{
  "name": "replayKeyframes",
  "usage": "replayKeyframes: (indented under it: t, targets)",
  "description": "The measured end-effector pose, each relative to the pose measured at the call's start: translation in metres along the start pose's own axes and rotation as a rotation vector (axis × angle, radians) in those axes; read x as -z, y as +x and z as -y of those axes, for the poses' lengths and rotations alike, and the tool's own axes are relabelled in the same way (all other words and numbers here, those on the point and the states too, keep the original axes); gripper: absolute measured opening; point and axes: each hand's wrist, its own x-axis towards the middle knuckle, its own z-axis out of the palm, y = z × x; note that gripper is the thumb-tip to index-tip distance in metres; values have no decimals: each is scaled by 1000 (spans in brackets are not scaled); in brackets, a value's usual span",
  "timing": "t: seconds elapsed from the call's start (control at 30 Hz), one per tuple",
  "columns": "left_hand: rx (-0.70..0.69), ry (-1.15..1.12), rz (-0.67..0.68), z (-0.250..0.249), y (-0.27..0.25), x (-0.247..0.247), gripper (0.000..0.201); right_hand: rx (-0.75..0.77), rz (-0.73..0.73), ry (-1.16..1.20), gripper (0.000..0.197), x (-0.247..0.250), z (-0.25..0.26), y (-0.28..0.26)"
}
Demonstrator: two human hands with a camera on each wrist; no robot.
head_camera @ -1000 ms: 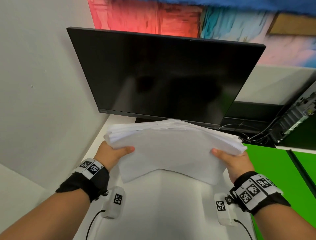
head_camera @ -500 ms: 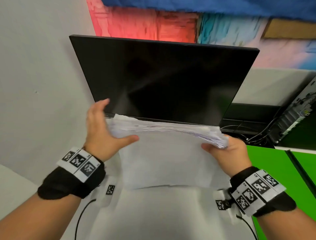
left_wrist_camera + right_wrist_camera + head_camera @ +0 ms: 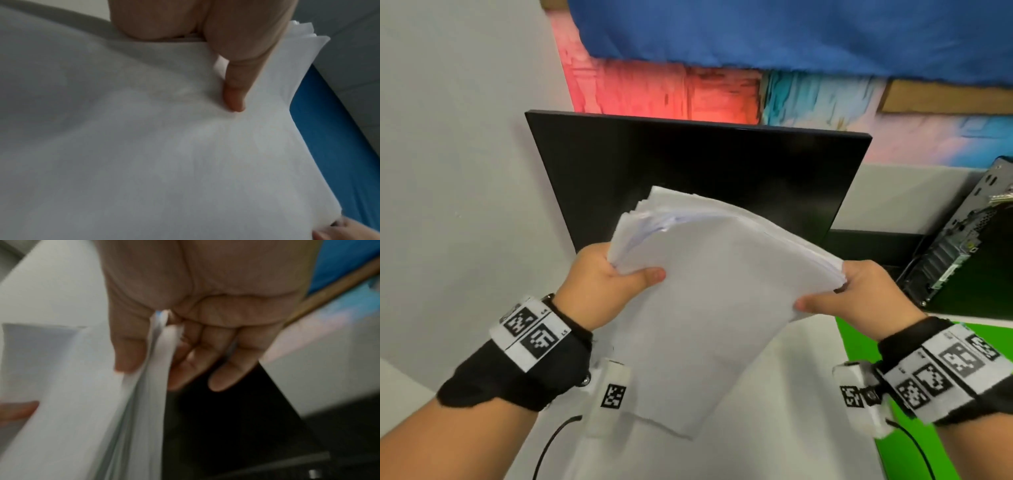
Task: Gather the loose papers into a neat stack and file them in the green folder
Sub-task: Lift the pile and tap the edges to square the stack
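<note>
A thick stack of white papers (image 3: 709, 291) is held in the air in front of the monitor, turned so one corner points down towards me. My left hand (image 3: 616, 274) grips its left edge, thumb on top (image 3: 234, 99). My right hand (image 3: 852, 294) pinches the right edge, thumb on the near face and fingers behind (image 3: 205, 366). The sheet edges (image 3: 650, 219) at the top left are fanned and uneven. The green folder (image 3: 859, 346) lies flat on the desk at the right, under my right wrist, only partly in view.
A black monitor (image 3: 722, 178) stands just behind the papers. A white desk (image 3: 774, 411) lies below. An open computer case (image 3: 962, 253) and cables sit at the back right. A grey wall (image 3: 465, 171) closes off the left.
The stack has rotated from lying level to a diagonal tilt, its near corner swinging down. My left hand went from an open hold on the edge to gripping it; the view tipped upward.
</note>
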Motion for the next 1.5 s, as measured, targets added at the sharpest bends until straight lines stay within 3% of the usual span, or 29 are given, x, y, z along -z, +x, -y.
replayKeyframes:
  t: [0.07,0.13,0.2,0.3,0.43,0.57,0.73,0.93,1.0,1.1,1.2,1.3,1.5]
  targets:
    - [34,-128,-36,9,2,1,23,13,37,446,32,-14,-5,0]
    - [52,-283,-80,14,3,-1,32,66,-10,707,53,-33,-2,-1]
    - [61,-384,-123,16,1,-8,46,120,-150,780,38,-49,9,-1]
    - [57,-457,-126,24,-7,-21,57,153,-318,701,31,-64,15,-2]
    - [85,-376,-49,48,-27,-39,56,107,-302,502,39,-77,-3,-8]
    - [172,-321,-56,58,-37,-48,55,108,-250,371,38,-77,-10,-10]
    - [34,-330,-129,38,-40,-44,50,260,-393,373,40,-69,7,-17]
    - [-159,-301,-117,19,-38,-34,68,476,-484,381,67,-65,9,-15]
    - [-202,-289,-101,15,-36,-31,73,538,-503,267,73,-63,8,-13]
    - [-370,-255,-76,10,-29,-25,81,590,-512,45,55,-56,8,-8]
    - [-477,-200,-37,5,-22,-18,74,587,-530,-9,47,-51,6,-5]
    - [-464,-125,-33,4,-18,-15,56,581,-537,7,39,-47,6,-2]
    - [-409,-269,-28,2,-16,-17,42,657,-505,-131,33,-38,11,-1]
